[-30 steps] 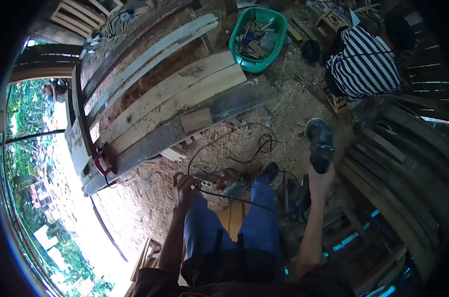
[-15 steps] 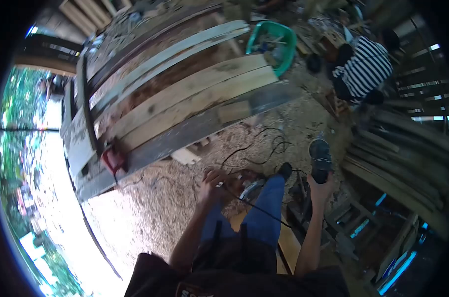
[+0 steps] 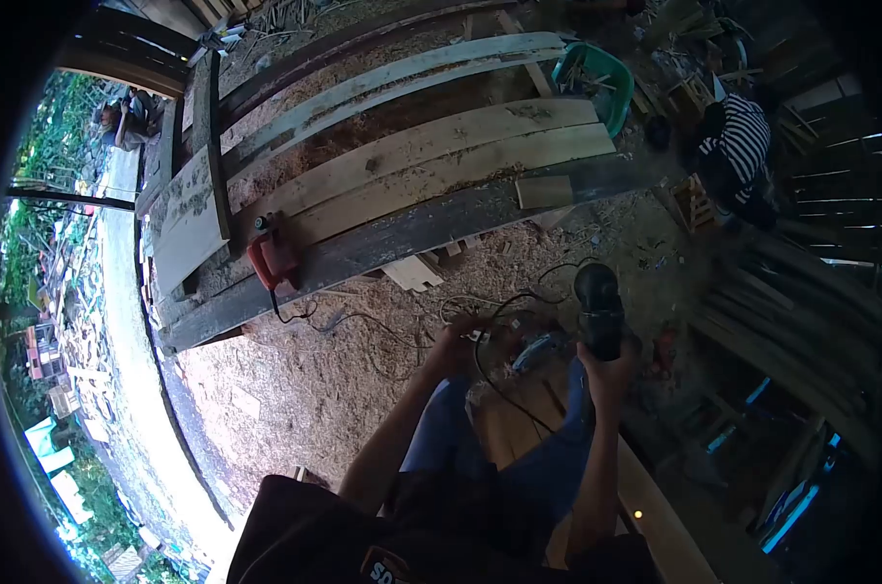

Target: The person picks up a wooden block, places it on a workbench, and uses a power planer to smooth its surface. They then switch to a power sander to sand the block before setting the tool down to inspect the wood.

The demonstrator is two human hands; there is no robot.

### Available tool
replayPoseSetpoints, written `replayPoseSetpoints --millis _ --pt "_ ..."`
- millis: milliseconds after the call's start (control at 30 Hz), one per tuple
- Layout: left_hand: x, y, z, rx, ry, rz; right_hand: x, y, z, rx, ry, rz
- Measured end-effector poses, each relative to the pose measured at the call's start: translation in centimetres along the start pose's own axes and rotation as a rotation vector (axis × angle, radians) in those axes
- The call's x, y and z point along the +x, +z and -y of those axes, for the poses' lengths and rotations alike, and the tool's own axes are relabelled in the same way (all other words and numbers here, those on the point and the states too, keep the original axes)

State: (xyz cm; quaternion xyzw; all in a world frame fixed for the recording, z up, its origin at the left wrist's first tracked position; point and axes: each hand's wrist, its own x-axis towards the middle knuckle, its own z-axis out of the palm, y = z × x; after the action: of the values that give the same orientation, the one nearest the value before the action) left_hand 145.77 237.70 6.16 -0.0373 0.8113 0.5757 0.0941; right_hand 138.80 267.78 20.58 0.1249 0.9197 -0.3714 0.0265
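Right hand (image 3: pixel 606 372) grip clenched around black power tool (image 3: pixel 597 310), held upright over the knee. Left hand (image 3: pixel 457 341) grip closed on black cable (image 3: pixel 489 375) at a white plug block, low above sawdust floor (image 3: pixel 295 389). Beyond: red power tool (image 3: pixel 272 261) on plank-stacked worktop (image 3: pixel 412 170); green basin (image 3: pixel 596 83); striped-shirt person (image 3: pixel 742 146) far right.

The planks (image 3: pixel 412 161) lie stacked side by side across the far side of the sawdust floor (image 3: pixel 305 389). A power tool (image 3: pixel 271 259) rests on the near edge of the stack, left of centre. A small block (image 3: pixel 544 191) lies on the stack's right end. The basin (image 3: pixel 596 83) sits behind that end. A seated person (image 3: pixel 738 156) is right of the basin. More planks (image 3: pixel 801 331) lean at the right.
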Motion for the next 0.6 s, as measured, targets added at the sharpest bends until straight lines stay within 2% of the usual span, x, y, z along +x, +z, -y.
replayPoseSetpoints --millis 67,167,267,400,467,500,533,567,600 --pt "-0.3 0.8 0.8 -0.577 -0.137 0.092 -0.3 0.6 0.1 0.008 -0.019 0.002" --pt "-0.3 4.3 3.1 -0.500 -0.096 0.079 -0.4 0.9 -0.6 -0.012 0.020 -0.002" --pt "0.4 4.8 -2.8 -0.370 -0.124 0.115 0.6 1.0 -2.1 -0.062 0.088 -0.017" --pt "2.3 9.3 -0.8 -0.373 -0.066 0.126 2.9 1.6 -6.7 0.053 0.070 -0.041" --pt "3.5 10.2 -2.2 -0.847 -0.271 0.020 4.6 2.5 -9.9 0.096 0.089 -0.050" --pt "4.4 11.3 -1.5 -0.840 -0.271 0.040 5.9 2.9 -11.4 0.094 0.182 -0.018" --pt "5.2 12.7 -0.5 -0.796 -0.304 -0.044 7.4 3.6 -13.1 0.096 0.272 0.017" --pt "6.2 13.8 1.0 -0.749 -0.340 -0.128 9.0 4.4 -14.9 0.101 0.289 0.006" --pt "7.3 14.9 2.8 -0.741 -0.353 -0.110 10.6 5.2 -16.8 0.101 0.204 -0.033"
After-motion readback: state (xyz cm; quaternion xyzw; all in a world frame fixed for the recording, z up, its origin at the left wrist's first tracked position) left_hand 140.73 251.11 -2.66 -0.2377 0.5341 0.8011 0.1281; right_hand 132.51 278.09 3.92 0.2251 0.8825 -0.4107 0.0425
